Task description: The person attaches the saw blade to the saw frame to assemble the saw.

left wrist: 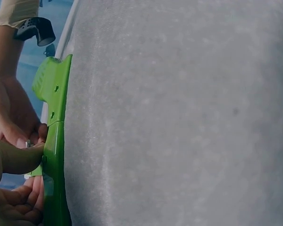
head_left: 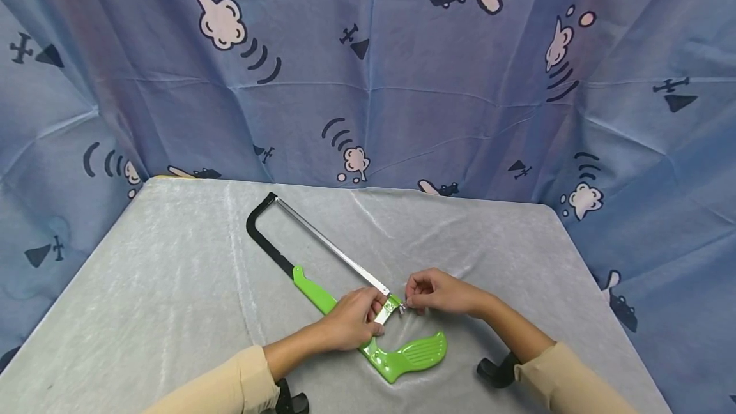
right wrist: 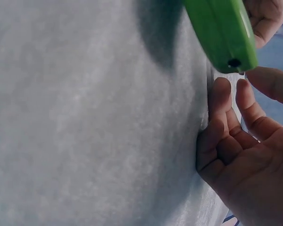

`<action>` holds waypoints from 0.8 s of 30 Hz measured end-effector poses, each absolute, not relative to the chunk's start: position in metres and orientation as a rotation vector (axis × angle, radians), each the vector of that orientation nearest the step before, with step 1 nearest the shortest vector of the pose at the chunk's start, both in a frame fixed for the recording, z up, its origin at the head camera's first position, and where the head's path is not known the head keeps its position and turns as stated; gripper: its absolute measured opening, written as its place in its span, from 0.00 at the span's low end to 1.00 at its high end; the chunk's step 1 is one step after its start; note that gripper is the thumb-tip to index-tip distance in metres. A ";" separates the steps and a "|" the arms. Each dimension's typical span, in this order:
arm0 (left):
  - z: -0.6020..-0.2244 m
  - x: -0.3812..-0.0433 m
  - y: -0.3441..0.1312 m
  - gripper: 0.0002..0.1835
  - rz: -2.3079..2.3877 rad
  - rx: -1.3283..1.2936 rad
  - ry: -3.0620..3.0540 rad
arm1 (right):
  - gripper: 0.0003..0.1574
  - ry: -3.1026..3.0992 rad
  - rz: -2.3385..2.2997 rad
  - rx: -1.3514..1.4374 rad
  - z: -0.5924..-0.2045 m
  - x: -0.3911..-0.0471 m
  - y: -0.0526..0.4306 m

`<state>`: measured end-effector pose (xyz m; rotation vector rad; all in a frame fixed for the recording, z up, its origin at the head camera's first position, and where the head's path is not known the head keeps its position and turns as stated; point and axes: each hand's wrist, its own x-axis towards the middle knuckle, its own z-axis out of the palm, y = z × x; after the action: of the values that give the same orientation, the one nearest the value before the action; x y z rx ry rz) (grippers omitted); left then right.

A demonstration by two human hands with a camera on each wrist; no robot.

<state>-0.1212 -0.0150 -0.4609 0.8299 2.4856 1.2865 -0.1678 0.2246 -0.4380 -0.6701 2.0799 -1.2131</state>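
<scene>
A hacksaw (head_left: 313, 289) with a bright green handle and a black curved front frame lies slantwise on the table, handle toward me. A silvery bar (head_left: 330, 245) runs along its far side, from the black tip to the green blade holder. My left hand (head_left: 352, 319) grips the saw near this holder, thumb and fingers around its metal part. A small metal wing nut (head_left: 402, 308) sticks out of the holder's end. Right at it are the thumb and index fingertips of my right hand (head_left: 439, 291), pinching it. In the right wrist view the green handle (right wrist: 221, 35) partly hides that spot.
The table (head_left: 172, 260) is covered with a pale grey, plush cloth. Behind it and at both sides hangs a blue curtain (head_left: 368, 82) with printed planes and clouds. Black wrist devices (head_left: 498, 370) sit beneath the beige sleeves (head_left: 566, 375).
</scene>
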 end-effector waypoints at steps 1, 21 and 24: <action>-0.461 -0.121 -0.015 0.16 1.285 0.829 2.487 | 0.06 2.079 -1.214 -0.669 -0.438 -0.168 0.225; -0.461 -0.121 -0.015 0.17 1.283 0.816 2.494 | 0.05 2.086 -1.203 -0.654 -0.441 -0.166 0.225; -0.461 -0.121 -0.015 0.17 1.288 0.813 2.488 | 0.05 2.087 -1.200 -0.661 -0.440 -0.165 0.224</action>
<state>-0.1209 -0.0148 -0.4609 0.8127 2.4880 1.2883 -0.1654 0.2242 -0.4404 -0.6613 2.0872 -1.2002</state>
